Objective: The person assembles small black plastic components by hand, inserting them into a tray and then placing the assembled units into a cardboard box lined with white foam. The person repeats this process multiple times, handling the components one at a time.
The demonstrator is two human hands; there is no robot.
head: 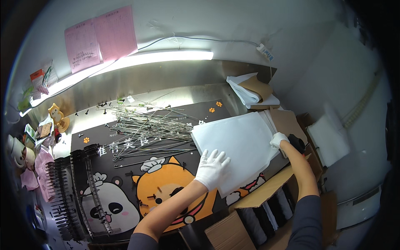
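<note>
A stack of thin white sheets (234, 140) lies over the right part of a dark cartoon-printed mat (125, 181). My left hand (214, 168), in a white glove, rests with spread fingers at the lower left edge of the sheets. At their right edge is my gloved right hand (279, 140), its fingers curled around the sheets' border; the fingertips are partly hidden. Left of the sheets lies a loose heap of thin metal rods with hooked ends (150, 128). Small dark plastic pieces (151, 196) are scattered on the mat.
Black slotted strips (90, 187) and a row of black toothed parts (62, 200) stand at the left. An open cardboard box (265, 190) with wrapped bundles sits at the front right. Folded paper (250, 90) lies behind the sheets; a black roll (296, 143) is beside my right hand.
</note>
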